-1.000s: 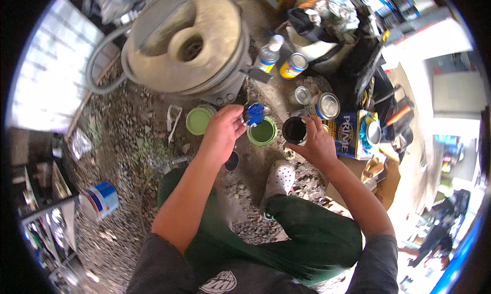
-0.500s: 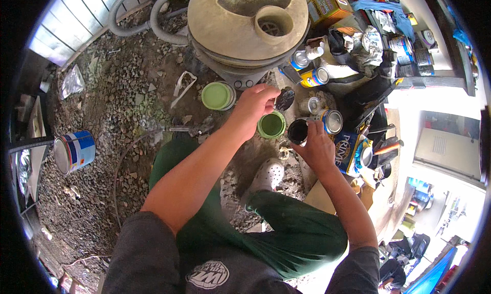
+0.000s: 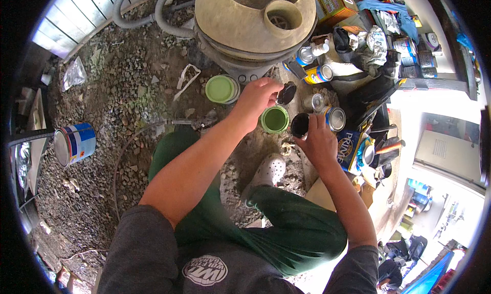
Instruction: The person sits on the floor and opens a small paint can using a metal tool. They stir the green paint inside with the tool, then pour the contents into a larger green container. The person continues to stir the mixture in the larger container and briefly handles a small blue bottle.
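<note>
The dark cup [image 3: 299, 125] was in your right hand [image 3: 319, 142], its mouth facing up, just right of the open green can [image 3: 274, 119] on the floor. Your left hand [image 3: 251, 104] was beyond the cup and to its left, pinching a dark round lid [image 3: 287, 93] by its edge, thumb and fingers closed together. That lid hung tilted past the can's far rim, up and slightly left of the cup's mouth. Your right fingers and thumb curled around the cup's right side; whether its base rested on the floor, you could not tell. The left hand was nearer to the green can. Compared with a second earlier, the lid had shifted rightward across the can's far side and looked black instead of shiny blue; your right hand's hold looked unchanged.
</note>
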`<state>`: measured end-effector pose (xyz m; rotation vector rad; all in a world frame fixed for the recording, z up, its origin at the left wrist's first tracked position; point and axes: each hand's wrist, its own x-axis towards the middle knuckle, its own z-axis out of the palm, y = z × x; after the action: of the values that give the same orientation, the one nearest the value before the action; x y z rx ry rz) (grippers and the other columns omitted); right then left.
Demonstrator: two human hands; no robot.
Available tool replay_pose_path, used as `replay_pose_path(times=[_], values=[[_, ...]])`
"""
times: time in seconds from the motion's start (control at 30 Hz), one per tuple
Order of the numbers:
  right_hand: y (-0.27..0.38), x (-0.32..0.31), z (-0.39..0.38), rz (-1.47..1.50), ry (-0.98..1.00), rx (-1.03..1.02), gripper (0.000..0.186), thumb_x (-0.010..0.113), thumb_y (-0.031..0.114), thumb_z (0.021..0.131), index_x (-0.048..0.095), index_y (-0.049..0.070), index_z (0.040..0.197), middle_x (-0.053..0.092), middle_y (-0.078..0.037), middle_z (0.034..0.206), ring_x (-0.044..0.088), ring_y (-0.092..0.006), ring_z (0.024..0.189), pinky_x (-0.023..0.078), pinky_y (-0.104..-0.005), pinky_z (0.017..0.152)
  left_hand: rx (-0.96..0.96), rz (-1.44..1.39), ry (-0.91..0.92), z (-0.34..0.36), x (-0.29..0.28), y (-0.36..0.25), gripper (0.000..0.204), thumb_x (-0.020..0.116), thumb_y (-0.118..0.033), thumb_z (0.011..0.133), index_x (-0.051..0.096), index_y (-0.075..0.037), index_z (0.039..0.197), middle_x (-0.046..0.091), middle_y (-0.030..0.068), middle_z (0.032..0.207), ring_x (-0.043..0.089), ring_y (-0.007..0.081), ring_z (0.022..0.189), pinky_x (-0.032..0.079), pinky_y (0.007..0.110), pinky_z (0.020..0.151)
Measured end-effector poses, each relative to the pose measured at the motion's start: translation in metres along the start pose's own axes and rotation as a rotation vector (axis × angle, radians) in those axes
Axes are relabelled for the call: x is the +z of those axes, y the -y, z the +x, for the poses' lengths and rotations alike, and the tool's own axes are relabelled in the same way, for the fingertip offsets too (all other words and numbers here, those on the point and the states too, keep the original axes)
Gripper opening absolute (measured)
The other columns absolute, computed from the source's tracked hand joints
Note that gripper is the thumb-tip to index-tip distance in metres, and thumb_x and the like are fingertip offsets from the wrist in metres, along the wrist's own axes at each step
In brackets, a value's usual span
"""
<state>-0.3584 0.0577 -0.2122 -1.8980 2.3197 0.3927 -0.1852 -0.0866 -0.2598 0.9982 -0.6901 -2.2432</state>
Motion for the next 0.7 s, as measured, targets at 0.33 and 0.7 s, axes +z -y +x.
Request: replay_pose_path(times=[0.33, 0.7], values=[[0.004, 0.0, 0.001, -0.099, -0.036, -0.047, 0.071, 0.091, 0.04, 0.07, 0.052, 0.004, 0.118, 0.054, -0.012, 0.111, 0.068, -0.03, 0.096, 0.06, -0.0405, 0.068, 0.01, 0.031, 0.014, -0.002, 0.0, -0.002, 0.016, 0.07, -0.024, 0.092, 0.07, -0.009, 0.096, 0.063, -0.0028, 0.087, 0.057, 0.0086, 0.082, 0.048, 0.025, 0.077], [0.011, -0.003, 0.005, -0.117, 0.042, 0.001, 0.073, 0.091, 0.032, 0.07, 0.051, 0.003, 0.123, 0.055, -0.015, 0.117, 0.067, -0.0326, 0.101, 0.06, -0.0414, 0.076, -0.011, 0.034, 0.045, -0.002, 0.0, -0.004, 0.017, 0.07, -0.026, 0.093, 0.07, -0.011, 0.1, 0.062, -0.0033, 0.089, 0.057, 0.0094, 0.086, 0.048, 0.028, 0.083]])
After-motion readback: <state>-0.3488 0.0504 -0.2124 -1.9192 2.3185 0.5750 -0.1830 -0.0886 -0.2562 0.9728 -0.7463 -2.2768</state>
